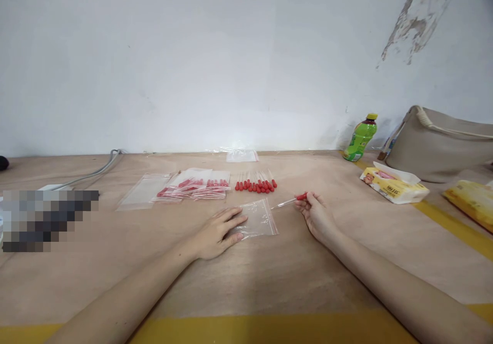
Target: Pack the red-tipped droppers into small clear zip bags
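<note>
My left hand (220, 232) lies with fingers spread on the left part of a clear zip bag (257, 217), whose red-lined mouth faces right. Between the fingertips of my right hand (316, 214) is the red bulb of a glass dropper (286, 203). Its thin glass tip points left, close to the bag's mouth; I cannot tell whether it touches. Just beyond the bag lie several loose red-bulbed droppers (256, 185) in a row. To their left is a pile of zip bags (196, 185) with red-bulbed droppers inside.
Flat clear bags (144, 192) lie left of the pile, and another bag (242, 156) is by the wall. At right are a green bottle (361, 138), a yellow tissue pack (393, 184), a second yellow pack (470, 201) and a beige handbag (439, 144). A grey cable (96, 171) runs at left.
</note>
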Motion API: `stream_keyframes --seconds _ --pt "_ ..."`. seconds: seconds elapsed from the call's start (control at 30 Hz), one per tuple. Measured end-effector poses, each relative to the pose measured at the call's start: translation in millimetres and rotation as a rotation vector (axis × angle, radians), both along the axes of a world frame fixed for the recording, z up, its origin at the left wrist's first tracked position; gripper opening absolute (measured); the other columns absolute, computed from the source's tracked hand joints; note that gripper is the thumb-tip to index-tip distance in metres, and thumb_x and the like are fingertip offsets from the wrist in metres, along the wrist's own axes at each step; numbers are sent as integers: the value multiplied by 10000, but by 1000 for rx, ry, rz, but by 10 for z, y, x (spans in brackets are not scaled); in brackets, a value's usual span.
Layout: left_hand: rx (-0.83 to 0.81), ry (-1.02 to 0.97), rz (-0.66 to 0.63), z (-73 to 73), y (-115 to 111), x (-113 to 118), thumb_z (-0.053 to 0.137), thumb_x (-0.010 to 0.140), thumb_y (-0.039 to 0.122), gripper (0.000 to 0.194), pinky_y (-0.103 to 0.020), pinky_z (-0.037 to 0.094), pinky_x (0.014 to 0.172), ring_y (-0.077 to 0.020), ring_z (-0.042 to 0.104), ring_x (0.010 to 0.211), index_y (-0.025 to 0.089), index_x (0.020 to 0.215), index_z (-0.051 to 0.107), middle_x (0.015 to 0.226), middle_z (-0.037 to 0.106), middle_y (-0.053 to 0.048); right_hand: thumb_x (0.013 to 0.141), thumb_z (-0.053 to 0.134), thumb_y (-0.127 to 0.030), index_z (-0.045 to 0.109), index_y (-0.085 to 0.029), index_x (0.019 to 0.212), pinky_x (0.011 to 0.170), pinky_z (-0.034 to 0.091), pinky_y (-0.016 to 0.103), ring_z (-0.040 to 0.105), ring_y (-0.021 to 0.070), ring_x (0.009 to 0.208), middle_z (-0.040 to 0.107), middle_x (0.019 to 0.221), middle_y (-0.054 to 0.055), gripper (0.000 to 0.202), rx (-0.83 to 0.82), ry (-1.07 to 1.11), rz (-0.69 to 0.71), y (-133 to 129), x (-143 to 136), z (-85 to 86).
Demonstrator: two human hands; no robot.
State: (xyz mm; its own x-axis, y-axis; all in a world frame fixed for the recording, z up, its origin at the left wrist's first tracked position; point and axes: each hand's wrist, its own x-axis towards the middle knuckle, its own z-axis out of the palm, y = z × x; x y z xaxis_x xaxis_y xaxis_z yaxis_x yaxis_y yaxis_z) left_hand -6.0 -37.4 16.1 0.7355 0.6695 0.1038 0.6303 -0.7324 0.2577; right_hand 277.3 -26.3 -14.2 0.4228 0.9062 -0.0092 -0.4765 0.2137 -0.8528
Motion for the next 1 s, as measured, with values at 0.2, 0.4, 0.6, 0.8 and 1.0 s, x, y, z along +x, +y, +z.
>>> stream_keyframes --seconds 0.2,0.4,0.6,0.8,1.0 --pt "-4 6 9 24 -13 33 354 885 426 454 -433 280 1018 -255 303 1258 262 1307 380 1389 317 -79 739 605 -283 496 -191 718 507 492 175 569 71 495 628 648 -11 144 -22 6 32 -22 -16 18" --pt "123 39 -34 146 35 209 503 780 251 459 -468 341 925 -247 452 1048 304 1235 465 1079 500 -73 764 575 -247 506 -186 709 491 473 156 556 60 481 627 629 -13 107 -33 28 52 -37 -25 21" --pt "49 -88 -52 70 101 392 424 851 295 272 -373 358 948 -222 431 1131 157 1032 571 1224 450 -123 755 585 -273 478 -195 726 475 461 155 540 60 467 620 606 -25 135 -41 -21 -18 -30 -9 14" --pt "42 -106 -113 -35 139 395 426 864 289 377 -399 285 1020 -211 375 1210 196 1228 443 1282 462 -83 752 589 -304 470 -202 727 500 476 187 541 69 485 614 641 -26 159 -18 -32 -70 -22 3 13" --pt "103 -85 -147 -67 161 391 373 892 299 354 -410 285 1016 -224 380 1213 288 1225 492 1314 435 -60 771 566 -256 484 -190 708 511 473 177 546 63 489 609 632 -24 123 -31 -22 -29 -39 -15 25"
